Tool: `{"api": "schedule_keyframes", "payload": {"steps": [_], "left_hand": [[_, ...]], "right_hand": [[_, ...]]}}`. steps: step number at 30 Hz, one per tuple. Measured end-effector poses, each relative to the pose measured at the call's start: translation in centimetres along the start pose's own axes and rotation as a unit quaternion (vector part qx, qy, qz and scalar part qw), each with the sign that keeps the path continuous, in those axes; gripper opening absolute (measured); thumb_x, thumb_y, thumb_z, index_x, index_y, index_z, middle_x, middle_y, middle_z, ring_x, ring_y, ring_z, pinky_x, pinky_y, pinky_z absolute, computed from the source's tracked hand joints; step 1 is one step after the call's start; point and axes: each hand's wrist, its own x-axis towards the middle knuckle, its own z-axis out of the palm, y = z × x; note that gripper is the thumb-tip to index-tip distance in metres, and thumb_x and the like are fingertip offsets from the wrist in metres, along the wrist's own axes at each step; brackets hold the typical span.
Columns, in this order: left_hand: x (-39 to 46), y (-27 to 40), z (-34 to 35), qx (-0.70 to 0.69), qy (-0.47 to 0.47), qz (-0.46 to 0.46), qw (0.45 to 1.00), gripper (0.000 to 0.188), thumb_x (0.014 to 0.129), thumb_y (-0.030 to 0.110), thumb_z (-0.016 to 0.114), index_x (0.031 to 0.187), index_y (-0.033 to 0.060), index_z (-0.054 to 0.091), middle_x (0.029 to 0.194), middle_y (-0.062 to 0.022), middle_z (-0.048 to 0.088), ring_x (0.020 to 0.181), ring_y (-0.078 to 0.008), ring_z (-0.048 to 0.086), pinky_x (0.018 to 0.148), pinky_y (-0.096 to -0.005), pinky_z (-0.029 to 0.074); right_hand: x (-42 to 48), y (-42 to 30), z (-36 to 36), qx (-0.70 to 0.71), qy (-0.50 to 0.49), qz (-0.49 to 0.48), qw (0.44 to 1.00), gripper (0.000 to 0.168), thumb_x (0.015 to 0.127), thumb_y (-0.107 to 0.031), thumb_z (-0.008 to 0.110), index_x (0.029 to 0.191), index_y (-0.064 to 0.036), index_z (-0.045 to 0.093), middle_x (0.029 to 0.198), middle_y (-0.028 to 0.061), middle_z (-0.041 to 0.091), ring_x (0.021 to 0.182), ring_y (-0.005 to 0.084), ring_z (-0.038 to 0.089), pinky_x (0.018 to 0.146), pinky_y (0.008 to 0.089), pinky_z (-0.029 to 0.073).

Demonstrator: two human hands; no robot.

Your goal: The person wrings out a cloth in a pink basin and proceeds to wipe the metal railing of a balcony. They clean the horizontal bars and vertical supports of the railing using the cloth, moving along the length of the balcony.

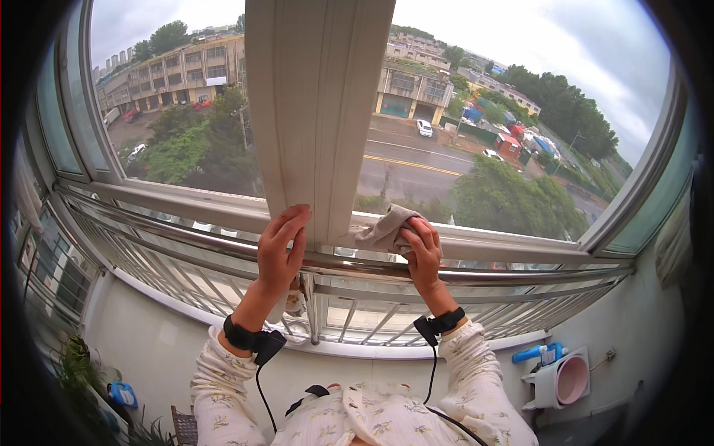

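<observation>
My right hand [424, 245] grips a crumpled grey cloth [385, 231], which lies against the lower rail of the right window frame [502, 249], beside the wide white post [312, 111]. Against the lower left side of that post rests my left hand [281, 251], holding nothing, its thumb apart from the fingers. Just beneath both hands runs a shiny metal handrail [362, 267]. Each wrist wears a black strap with a small device and a cable.
Metal balusters [385, 322] stand below the handrail. On the floor at right are a pink basin [572, 379] and blue bottles [553, 353]. To the left are another blue container [122, 394] and potted plants [75, 362]. A woven seat [184, 426] is near my left arm.
</observation>
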Motion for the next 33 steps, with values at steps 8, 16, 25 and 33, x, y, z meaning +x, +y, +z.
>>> {"api": "schedule_keyframes", "payload": {"steps": [8, 16, 25, 33], "left_hand": [[-1.3, 1.1, 8.0, -0.057, -0.025, -0.033, 0.998, 0.022, 0.089, -0.003, 0.055, 0.108, 0.0009, 0.065, 0.111, -0.0147, 0.066, 0.102, -0.0295, 0.064, 0.09, -0.0357, 0.049], [-2.9, 4.2, 14.8, -0.1, -0.062, -0.052, 0.992, 0.027, 0.085, -0.006, 0.057, 0.11, 0.0009, 0.065, 0.112, -0.0151, 0.066, 0.105, -0.0298, 0.064, 0.091, -0.0363, 0.049], [-3.8, 10.8, 25.9, -0.154, -0.127, -0.01, 0.98, 0.025, 0.082, -0.01, 0.059, 0.104, 0.0005, 0.066, 0.108, -0.0147, 0.066, 0.098, -0.0298, 0.065, 0.078, -0.0337, 0.053], [-5.6, 14.4, 32.7, -0.119, -0.15, -0.021, 0.981, 0.023, 0.081, -0.009, 0.061, 0.101, 0.001, 0.067, 0.102, -0.0152, 0.067, 0.089, -0.0299, 0.066, 0.074, -0.0338, 0.053]], "right_hand": [[1.0, -2.3, 3.1, 0.039, -0.119, -0.084, 0.989, 0.025, 0.079, -0.014, 0.059, 0.105, -0.013, 0.061, 0.123, 0.0069, 0.055, 0.12, 0.025, 0.052, 0.104, 0.0426, 0.039], [-2.7, 7.0, -7.9, -0.065, -0.094, -0.039, 0.993, 0.028, 0.077, -0.009, 0.061, 0.104, -0.014, 0.062, 0.119, 0.0058, 0.058, 0.114, 0.0258, 0.055, 0.097, 0.0408, 0.045], [-7.9, 19.1, -21.6, -0.16, -0.048, 0.037, 0.985, 0.032, 0.075, 0.002, 0.059, 0.104, -0.01, 0.063, 0.114, 0.0086, 0.06, 0.109, 0.0301, 0.058, 0.093, 0.0406, 0.047], [-13.4, 30.4, -33.7, -0.227, -0.003, 0.13, 0.965, 0.042, 0.069, 0.009, 0.053, 0.107, -0.006, 0.061, 0.118, 0.0131, 0.058, 0.109, 0.0365, 0.055, 0.096, 0.044, 0.045]]}}
